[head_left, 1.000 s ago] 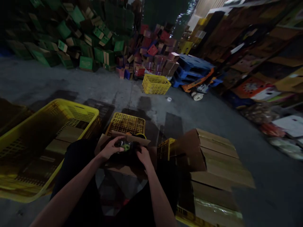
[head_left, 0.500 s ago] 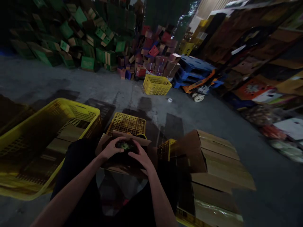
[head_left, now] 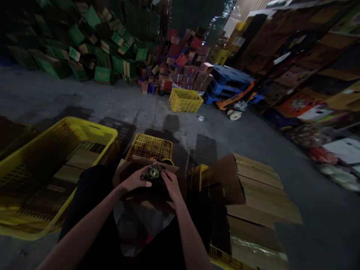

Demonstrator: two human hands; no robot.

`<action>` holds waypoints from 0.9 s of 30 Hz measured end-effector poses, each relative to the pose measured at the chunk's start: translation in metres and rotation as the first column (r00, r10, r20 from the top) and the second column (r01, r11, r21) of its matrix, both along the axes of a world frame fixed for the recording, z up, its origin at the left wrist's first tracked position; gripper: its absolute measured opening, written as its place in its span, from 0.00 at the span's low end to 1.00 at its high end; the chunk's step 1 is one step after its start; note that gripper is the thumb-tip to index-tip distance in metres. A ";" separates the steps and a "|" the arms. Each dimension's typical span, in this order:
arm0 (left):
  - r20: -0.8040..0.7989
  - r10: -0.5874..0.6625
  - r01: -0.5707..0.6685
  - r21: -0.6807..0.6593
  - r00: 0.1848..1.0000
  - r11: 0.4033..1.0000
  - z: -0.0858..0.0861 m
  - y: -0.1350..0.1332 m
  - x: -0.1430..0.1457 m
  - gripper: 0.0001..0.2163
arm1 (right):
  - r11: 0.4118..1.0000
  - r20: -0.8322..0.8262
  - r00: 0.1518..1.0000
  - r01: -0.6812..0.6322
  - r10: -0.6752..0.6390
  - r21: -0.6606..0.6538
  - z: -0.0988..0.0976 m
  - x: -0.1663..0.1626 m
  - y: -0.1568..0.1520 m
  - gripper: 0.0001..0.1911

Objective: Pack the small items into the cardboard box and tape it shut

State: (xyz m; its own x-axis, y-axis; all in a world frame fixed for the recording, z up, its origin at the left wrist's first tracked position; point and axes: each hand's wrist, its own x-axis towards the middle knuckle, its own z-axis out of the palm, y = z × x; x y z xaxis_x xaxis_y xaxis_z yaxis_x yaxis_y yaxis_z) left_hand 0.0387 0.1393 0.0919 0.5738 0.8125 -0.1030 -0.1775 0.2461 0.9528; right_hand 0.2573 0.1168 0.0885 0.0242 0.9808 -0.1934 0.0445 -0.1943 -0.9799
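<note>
Probably light and slippery, the glossy, green-centred clear-plastic packet is at the mouth of the open brown cardboard box; the left hand grasps its left side, the right hand touches its right, grip unclear. Cupping both sides seems safest.

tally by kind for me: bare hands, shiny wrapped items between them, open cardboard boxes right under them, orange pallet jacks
Hands: 2 (left hand, right hand)
Wrapped green item: 1
Open cardboard box under the hands: 1
Orange pallet jack: 1
Total: 5
</note>
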 end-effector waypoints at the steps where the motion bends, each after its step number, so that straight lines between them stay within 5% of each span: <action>1: -0.014 0.017 -0.016 0.014 1.000 1.000 -0.001 0.001 0.001 0.36 | 1.000 -0.068 0.998 -0.013 0.012 -0.018 0.000 -0.001 -0.001 0.22; 4: -0.063 0.079 -0.076 0.048 0.995 0.996 -0.005 0.003 0.002 0.26 | 0.996 -0.225 0.973 -0.059 0.044 -0.059 0.001 -0.004 -0.002 0.22; 8: -0.087 0.130 -0.123 0.074 0.988 0.990 -0.006 0.003 0.003 0.26 | 0.994 -0.247 0.969 -0.041 0.014 -0.103 0.002 -0.007 -0.003 0.23; 15: -0.141 0.129 -0.113 0.117 0.982 0.987 0.001 0.002 0.003 0.24 | 0.995 -0.145 0.989 -0.023 0.008 -0.102 -0.001 -0.007 -0.002 0.23; 22: -0.106 0.148 -0.136 0.115 0.983 0.984 0.000 0.002 0.002 0.21 | 0.993 0.067 0.995 -0.077 0.071 0.085 0.004 -0.004 0.001 0.20; 27: -0.144 0.170 -0.149 0.148 0.975 0.978 -0.005 0.003 0.002 0.21 | 0.987 0.130 0.991 0.004 -0.026 0.162 0.010 0.000 0.002 0.19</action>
